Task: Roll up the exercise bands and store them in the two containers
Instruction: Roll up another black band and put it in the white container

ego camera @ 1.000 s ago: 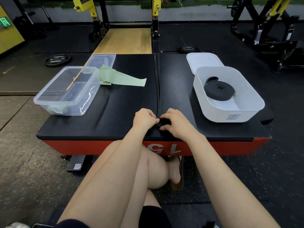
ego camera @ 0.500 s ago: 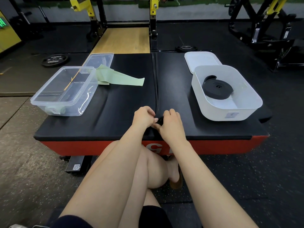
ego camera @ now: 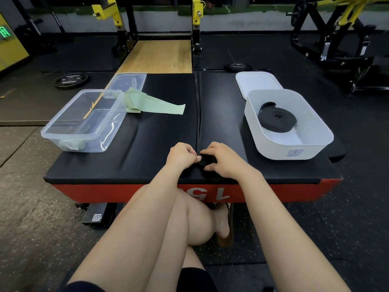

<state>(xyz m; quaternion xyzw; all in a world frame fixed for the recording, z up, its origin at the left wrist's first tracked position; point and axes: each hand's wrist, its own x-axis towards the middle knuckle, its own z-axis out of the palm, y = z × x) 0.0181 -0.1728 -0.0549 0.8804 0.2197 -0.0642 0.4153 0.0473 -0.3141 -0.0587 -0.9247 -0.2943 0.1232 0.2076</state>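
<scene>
Now black band (ego camera: 207,160) between both hands

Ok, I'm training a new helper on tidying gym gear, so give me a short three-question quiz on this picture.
1. True or false: the green band is already rolled up inside the clear container.
2. Which does the white container hold? A) a coiled black band B) a green band C) nothing
3. Fill in: both hands, left and right, hold a small ____ roll at the near edge of the padded platform.

Key: 1 false, it lies unrolled on the platform beside that container. 2 A. 3 black.
</scene>
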